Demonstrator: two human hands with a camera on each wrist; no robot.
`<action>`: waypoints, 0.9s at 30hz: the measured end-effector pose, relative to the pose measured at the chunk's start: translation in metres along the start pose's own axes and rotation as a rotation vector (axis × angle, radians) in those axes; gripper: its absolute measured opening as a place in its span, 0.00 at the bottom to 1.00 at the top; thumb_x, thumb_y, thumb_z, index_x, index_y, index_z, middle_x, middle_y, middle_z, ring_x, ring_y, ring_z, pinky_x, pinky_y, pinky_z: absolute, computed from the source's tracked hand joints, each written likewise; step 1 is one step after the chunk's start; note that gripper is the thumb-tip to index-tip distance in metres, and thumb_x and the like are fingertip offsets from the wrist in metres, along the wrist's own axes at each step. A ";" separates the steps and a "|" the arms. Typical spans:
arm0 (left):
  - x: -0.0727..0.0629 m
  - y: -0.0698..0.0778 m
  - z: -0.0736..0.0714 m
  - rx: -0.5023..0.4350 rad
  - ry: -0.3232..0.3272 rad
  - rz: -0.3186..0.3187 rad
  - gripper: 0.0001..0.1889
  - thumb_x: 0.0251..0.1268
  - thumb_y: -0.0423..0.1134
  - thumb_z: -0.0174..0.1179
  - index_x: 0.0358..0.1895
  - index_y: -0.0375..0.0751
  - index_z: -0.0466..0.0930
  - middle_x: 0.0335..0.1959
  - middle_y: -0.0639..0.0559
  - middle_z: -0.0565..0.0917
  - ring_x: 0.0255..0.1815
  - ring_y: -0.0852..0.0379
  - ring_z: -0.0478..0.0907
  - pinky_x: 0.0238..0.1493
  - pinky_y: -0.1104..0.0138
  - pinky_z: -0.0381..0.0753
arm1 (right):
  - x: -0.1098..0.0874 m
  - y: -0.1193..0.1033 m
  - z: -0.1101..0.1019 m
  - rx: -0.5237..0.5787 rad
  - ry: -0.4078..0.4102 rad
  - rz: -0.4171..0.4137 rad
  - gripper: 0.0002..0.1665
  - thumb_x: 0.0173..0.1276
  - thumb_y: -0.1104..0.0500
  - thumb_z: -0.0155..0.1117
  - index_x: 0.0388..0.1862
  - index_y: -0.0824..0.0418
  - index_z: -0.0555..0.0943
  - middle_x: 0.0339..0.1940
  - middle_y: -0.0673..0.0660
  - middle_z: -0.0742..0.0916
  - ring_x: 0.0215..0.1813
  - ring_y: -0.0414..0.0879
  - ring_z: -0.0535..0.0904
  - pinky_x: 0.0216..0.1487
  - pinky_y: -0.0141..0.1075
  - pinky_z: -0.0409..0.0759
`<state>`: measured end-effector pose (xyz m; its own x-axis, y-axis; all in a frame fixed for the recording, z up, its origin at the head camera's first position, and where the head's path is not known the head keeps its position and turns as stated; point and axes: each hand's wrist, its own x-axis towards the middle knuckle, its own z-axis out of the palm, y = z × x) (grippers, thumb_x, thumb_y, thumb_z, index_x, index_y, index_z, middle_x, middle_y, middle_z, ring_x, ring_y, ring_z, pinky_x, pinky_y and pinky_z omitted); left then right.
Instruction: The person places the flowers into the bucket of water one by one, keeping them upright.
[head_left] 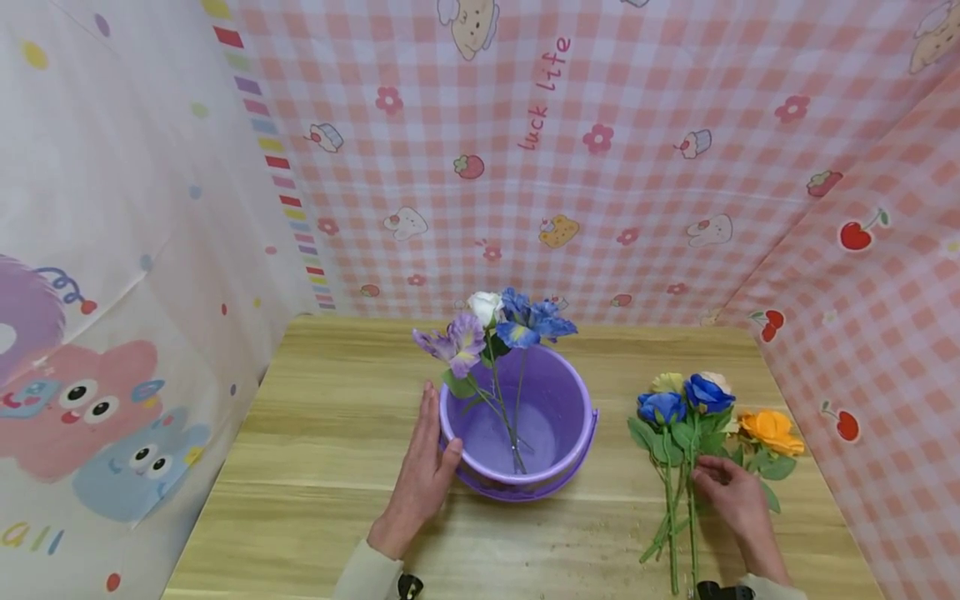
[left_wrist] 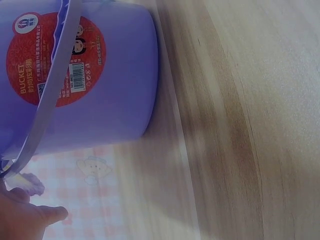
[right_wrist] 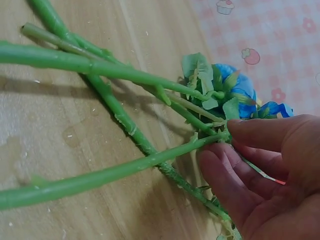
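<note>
A purple bucket stands on the table, holding a white rose, a purple iris and a blue iris. Against its left side lies my left hand, fingers straight and thumb near the rim; only part of that hand enters the left wrist view. My right hand pinches the green stem of a blue rose between thumb and fingers. Another blue rose lies just left of it, its stem alongside.
An orange rose lies right of the blue ones, with a pale yellow flower behind them. Small green scraps dot the wooden table. The bucket's handle hangs down its near side. Checked cloth hangs behind and at right.
</note>
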<state>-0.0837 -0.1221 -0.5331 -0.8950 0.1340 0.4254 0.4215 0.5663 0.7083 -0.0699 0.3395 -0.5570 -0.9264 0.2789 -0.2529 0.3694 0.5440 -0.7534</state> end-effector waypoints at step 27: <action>0.000 -0.001 0.000 0.004 -0.004 -0.004 0.39 0.83 0.50 0.46 0.85 0.38 0.40 0.86 0.39 0.43 0.85 0.42 0.44 0.79 0.40 0.54 | 0.004 -0.001 -0.005 0.211 -0.088 0.140 0.30 0.74 0.63 0.66 0.65 0.83 0.72 0.34 0.52 0.89 0.33 0.40 0.86 0.35 0.33 0.89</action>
<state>-0.0838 -0.1230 -0.5342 -0.8973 0.1349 0.4203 0.4172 0.5705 0.7075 -0.0737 0.3444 -0.5544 -0.8733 0.2653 -0.4085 0.4800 0.3254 -0.8147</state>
